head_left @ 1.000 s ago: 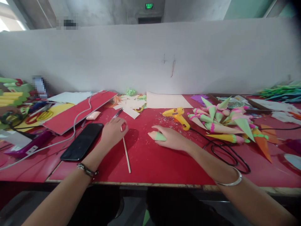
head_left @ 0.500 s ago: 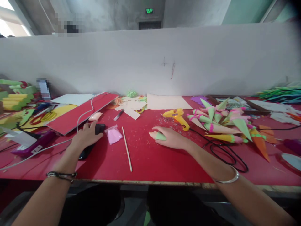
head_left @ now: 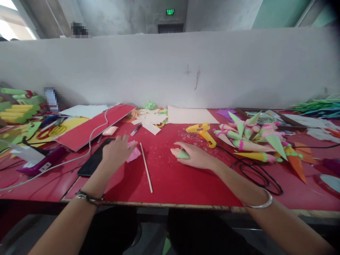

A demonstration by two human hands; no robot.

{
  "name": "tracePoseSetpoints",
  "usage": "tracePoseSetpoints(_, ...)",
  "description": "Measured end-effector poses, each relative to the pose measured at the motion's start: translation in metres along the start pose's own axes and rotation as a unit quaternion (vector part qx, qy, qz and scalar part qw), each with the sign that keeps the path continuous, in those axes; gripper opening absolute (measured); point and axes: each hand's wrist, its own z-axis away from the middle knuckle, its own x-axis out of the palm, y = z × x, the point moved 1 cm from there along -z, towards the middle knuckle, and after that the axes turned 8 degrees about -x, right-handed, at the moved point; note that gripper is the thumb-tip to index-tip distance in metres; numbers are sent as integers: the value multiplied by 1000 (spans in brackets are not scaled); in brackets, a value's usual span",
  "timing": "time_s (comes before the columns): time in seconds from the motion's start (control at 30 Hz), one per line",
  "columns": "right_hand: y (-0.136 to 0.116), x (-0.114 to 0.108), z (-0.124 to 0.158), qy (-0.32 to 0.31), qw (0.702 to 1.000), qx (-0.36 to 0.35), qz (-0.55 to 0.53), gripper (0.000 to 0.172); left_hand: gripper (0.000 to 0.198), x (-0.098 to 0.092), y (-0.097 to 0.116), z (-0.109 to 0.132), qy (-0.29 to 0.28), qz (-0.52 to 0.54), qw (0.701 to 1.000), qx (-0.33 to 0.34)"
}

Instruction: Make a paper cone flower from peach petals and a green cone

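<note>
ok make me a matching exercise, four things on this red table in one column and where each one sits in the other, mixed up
Things:
1. phone
2. glue gun
3. wooden stick
4. small cone

Places:
a. held in the fingers of the right hand
b. lying bare between the two hands
c. just left of the left hand
d. beyond the right hand, next to the cone pile

Pairs: 1-c, 2-d, 3-b, 4-a

left hand (head_left: 117,151) on pink packet (head_left: 135,154) | right hand (head_left: 198,158) holds green cone (head_left: 183,154)
</note>
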Motion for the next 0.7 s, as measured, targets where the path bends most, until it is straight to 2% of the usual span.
tracePoseSetpoints(0.13,-3,-1,-1,-13,999,-4,36,58,54,6,24,8,5,-51,999,-10)
tracePoseSetpoints(0.27,-9,-7,-8,-19,997,-23,71,58,50,10,30,6,-6,-12,1000,-3)
tracePoseSetpoints(0.37,-16,-9,-16,9,995,-48,85,54,59,8,33,4,27,-1,999,22)
tracePoseSetpoints(0.5,-31,-5,-27,95,992,-74,23,44,70,8,36,2,72,69,989,114)
tracePoseSetpoints(0.6,-40,-1,-28,164,981,-93,-33,40,79,11,43,3,33,199,954,222)
tracePoseSetpoints(0.7,-43,0,-24,186,974,-116,-64,35,83,15,51,7,-14,289,911,292)
